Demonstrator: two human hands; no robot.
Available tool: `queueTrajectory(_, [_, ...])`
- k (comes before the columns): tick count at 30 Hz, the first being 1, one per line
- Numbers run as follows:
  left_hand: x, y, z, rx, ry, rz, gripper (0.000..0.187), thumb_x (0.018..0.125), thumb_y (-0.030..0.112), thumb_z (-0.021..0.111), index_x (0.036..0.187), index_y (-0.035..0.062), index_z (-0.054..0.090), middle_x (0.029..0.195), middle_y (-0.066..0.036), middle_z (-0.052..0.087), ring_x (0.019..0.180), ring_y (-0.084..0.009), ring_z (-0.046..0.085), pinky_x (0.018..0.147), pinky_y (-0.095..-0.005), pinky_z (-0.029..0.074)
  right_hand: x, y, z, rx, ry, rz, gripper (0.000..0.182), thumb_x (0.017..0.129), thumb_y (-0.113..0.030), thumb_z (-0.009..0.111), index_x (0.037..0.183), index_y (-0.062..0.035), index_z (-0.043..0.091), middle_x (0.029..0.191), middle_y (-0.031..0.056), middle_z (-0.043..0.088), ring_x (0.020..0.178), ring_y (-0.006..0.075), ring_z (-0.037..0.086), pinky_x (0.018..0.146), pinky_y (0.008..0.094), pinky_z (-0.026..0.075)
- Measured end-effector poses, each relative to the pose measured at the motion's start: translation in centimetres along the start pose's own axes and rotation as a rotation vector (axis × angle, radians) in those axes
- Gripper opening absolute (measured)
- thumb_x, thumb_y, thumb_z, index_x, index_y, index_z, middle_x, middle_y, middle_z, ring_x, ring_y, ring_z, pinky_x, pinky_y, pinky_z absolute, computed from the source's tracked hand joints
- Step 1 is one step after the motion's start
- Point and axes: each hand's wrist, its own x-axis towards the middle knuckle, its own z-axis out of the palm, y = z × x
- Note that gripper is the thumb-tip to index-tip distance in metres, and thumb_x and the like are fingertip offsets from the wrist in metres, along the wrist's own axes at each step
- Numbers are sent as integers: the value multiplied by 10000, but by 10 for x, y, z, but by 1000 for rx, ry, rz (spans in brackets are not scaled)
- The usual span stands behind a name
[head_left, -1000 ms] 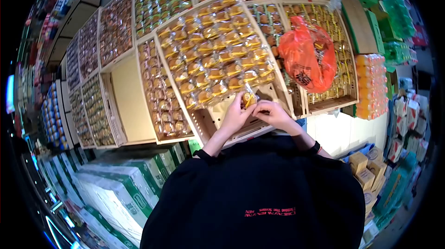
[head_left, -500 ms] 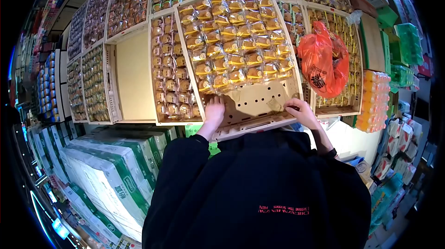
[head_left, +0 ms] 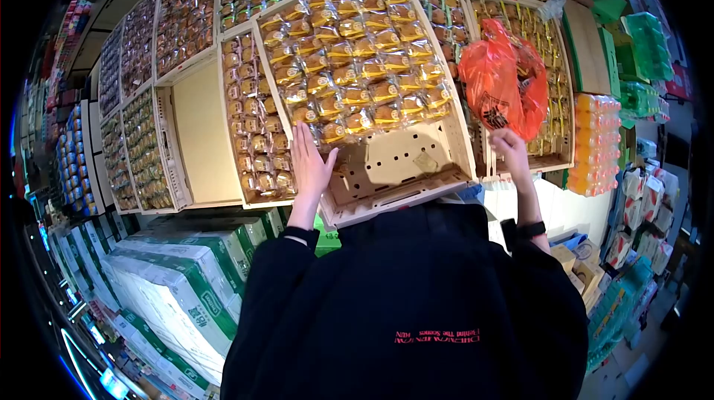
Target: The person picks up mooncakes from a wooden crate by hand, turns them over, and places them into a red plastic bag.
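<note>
A pale crate stands tilted across the other crates, with rows of small cakes in clear-and-yellow wrappers filling its far part. Its perforated bottom shows in the near part, where a small clear wrapper lies. My left hand rests flat along the crate's left wall, fingers stretched and thumb apart. At the crate's right side, my right hand has its fingers curled in, fingertips right at the lower edge of a red plastic bag. I cannot tell what, if anything, those fingers hold.
More crates of wrapped cakes surround this one. To the left, another crate shows its bare bottom. Green-and-white cartons are stacked lower left; packs of orange bottles stand at the right.
My left hand has gone from inside the crate's near left corner to its left wall, fingers straightened. My right hand has moved from over the crate to the red bag's lower edge.
</note>
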Motion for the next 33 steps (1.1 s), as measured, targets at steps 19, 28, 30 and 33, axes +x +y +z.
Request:
queueTrajectory(19, [-48,39,44,-91,-530,260,253,710,101,601,962,77,603,1073,-120,532,977,-313,523,840,-397,439,115,84,-54,-530,337,108,448,746,-322,652,1145,-149,542,1077,226,551,993,363,536,872,406,430])
queueTrajectory(28, [-37,-15,52,184,-565,103,227,716,45,504,892,58,645,1033,-96,542,976,-305,514,777,-400,476,108,95,-68,-31,385,52,302,801,-150,639,1057,-17,552,895,40,596,760,96,542,657,227,438])
queueTrajectory(30, [-38,-7,51,219,-545,80,231,714,49,512,906,57,640,1025,-101,544,971,-304,518,781,-396,477,97,72,-65,123,562,83,332,784,-54,635,1098,-23,531,895,37,597,754,100,548,652,233,441])
queueTrajectory(33, [-42,11,45,251,-531,20,249,723,68,530,953,56,623,1016,-113,550,960,-304,527,793,-393,471,87,65,-83,478,613,-47,395,788,-30,623,1160,-59,494,896,40,603,756,114,561,644,232,449])
